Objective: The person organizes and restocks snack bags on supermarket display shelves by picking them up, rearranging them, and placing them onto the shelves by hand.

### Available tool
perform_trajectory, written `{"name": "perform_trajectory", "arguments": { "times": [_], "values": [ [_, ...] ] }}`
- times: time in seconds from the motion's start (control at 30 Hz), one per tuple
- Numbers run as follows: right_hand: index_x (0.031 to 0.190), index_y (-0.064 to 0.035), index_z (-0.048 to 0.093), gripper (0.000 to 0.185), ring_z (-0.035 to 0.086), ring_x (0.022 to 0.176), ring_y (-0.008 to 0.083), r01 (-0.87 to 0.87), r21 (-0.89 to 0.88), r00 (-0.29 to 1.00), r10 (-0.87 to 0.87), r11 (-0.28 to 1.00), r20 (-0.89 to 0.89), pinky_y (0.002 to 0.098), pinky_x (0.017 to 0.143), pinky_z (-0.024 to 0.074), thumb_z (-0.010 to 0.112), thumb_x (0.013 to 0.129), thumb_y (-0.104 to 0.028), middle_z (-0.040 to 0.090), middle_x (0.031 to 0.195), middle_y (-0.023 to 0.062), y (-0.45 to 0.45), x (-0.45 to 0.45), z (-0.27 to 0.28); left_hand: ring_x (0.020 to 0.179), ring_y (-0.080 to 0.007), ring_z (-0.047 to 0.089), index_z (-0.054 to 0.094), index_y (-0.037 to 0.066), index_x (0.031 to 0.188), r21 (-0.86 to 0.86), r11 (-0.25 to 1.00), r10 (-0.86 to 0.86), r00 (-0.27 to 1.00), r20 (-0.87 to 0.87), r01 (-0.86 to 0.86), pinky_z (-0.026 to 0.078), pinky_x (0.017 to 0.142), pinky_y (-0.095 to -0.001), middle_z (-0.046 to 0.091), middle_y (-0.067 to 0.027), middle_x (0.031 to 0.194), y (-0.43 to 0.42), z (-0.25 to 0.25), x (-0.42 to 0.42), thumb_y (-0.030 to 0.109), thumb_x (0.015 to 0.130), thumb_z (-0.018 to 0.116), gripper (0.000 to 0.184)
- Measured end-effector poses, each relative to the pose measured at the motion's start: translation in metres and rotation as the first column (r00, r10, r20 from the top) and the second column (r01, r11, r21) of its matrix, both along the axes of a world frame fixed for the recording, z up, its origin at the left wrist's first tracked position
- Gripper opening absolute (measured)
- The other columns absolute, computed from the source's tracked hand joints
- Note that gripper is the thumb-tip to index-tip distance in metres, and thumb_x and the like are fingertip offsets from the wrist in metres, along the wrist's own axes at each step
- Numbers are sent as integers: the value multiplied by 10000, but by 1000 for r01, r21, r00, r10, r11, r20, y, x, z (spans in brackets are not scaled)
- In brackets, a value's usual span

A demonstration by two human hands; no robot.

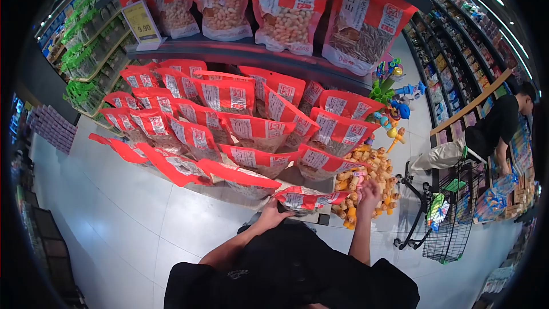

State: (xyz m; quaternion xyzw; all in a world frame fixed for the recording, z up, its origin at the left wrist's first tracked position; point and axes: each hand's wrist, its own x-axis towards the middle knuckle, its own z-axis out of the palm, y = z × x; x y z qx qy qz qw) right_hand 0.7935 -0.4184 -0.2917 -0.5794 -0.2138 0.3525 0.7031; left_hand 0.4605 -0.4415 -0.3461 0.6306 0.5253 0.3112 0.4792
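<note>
At lower center, the left hand (269, 218) clamps a crosswise red bag's (311, 199) left end, the right hand (369, 194), finger closure unclear, beside its right.

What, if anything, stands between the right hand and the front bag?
Nothing visible stands between the right hand and the near right end of the front bag. The toys show behind and around that hand, not in the gap. The left hand is at the bag's other end.
</note>
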Motion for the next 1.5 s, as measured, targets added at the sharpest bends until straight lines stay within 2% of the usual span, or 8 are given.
{"name": "perform_trajectory", "arguments": {
  "times": [0.13,0.2,0.3,0.53,0.83,1.23,1.33,1.5],
  "values": [
    [1191,-14,543,445,624,933,186,-420,-164,905,425,893,-3,293,833,508,642,762,52,620,1081,85,-51,-52,-35,1176,-343,546,468,22,1284,34,999,0,997,-73,2,425,999,-406,578,-187,1237,5,-14,3,343,682,851,782],
    [1196,-15,535,495,625,926,178,-562,-219,785,597,798,162,313,822,514,694,728,18,619,1077,81,-59,-71,-27,1159,-336,556,480,17,1264,-24,1000,1,999,-41,-2,431,987,-407,582,-185,1227,8,-15,4,353,669,859,781],
    [1161,-2,533,548,627,893,256,-500,-454,565,675,738,475,361,810,510,798,698,-129,625,1012,126,-57,-88,-22,1144,-333,566,488,17,1247,25,998,54,998,-15,-53,436,978,-413,595,-185,1194,6,-12,8,356,664,863,772],
    [1161,4,522,641,623,880,285,-557,-458,452,715,693,533,389,785,500,856,669,-235,630,999,153,-47,-79,-19,1161,-349,550,472,-3,1262,49,993,109,994,-26,-108,430,982,-424,573,-215,1205,-4,24,13,344,705,838,751],
    [860,38,592,561,571,677,239,-455,-374,492,578,809,651,374,634,472,917,588,-329,603,760,117,-45,-89,-41,1191,-335,536,458,-8,1293,70,967,250,963,-100,-243,424,1000,-409,565,-205,1237,-48,9,-18,212,857,690,541],
    [1125,6,507,621,600,789,182,-332,-322,588,462,887,664,327,708,491,859,625,-105,623,924,96,-59,-114,-67,918,-161,636,524,-1,1222,-77,908,418,883,212,-411,513,818,-289,649,-122,1043,-46,-1,-96,79,896,639,355],
    [1152,16,488,624,600,945,272,-288,-337,732,433,896,525,367,815,480,828,640,-90,599,1016,165,-64,-130,-50,903,-150,638,536,10,1215,-77,903,428,871,239,-423,516,797,-279,653,-113,1026,-45,6,-133,70,896,637,340],
    [1255,43,435,691,536,1058,325,-143,-317,650,331,938,684,395,902,442,795,678,-77,508,1161,207,-79,-148,-63,852,-134,639,561,24,1188,-73,890,455,864,217,-450,515,763,-267,666,-91,946,-53,-2,-199,56,897,632,302]
  ]
}}
